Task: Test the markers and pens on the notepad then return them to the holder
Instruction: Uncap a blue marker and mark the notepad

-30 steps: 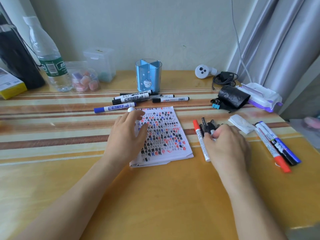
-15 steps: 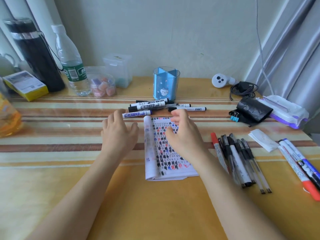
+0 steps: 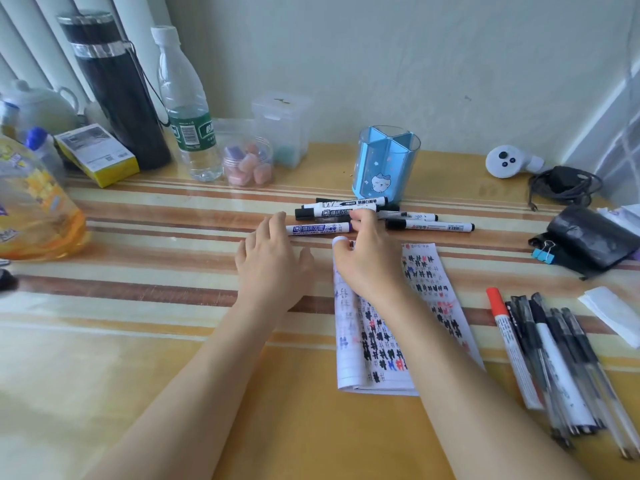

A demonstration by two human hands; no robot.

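Observation:
A blue pen holder stands at the back of the table. Several whiteboard markers lie in front of it, the nearest being a blue-capped marker. My left hand lies flat with straight fingers, their tips at that marker's left end. My right hand reaches over the notepad, its fingers curled over the marker's right end with the thumb just below. A red-capped marker and several black pens lie in a row to the right.
A black flask, a water bottle, a yellow box, a candy jar and a clear box line the back left. A black pouch with a blue binder clip, a white device, a cable and a tissue lie on the right.
My right hand left the pens on the right and crossed the notepad to the blue-capped marker. My left hand slid off the notepad to that marker's left end.

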